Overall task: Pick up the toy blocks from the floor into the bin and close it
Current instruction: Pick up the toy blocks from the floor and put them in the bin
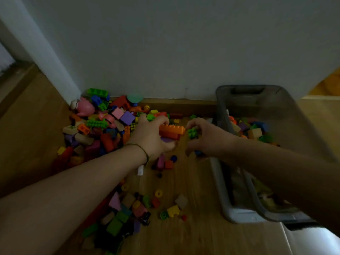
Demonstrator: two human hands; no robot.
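A heap of colourful toy blocks (pixel 103 126) lies on the wooden floor against the wall, left of centre. More loose blocks (pixel 139 205) are scattered nearer to me. My left hand (pixel 150 137) is closed around a long orange block (pixel 172 130) with other blocks under it. My right hand (pixel 206 137) pinches a small green block (pixel 192 132) just right of the orange one. The grey translucent bin (pixel 276 111) stands at the right, with several blocks (pixel 253 129) inside. My right forearm crosses its near rim.
A white wall (pixel 165 52) and wooden skirting run behind the heap. A white door frame (pixel 36 52) stands at the left. A grey lid or tray (pixel 239 214) lies by the bin's near side. A white surface (pixel 312 242) fills the lower right corner.
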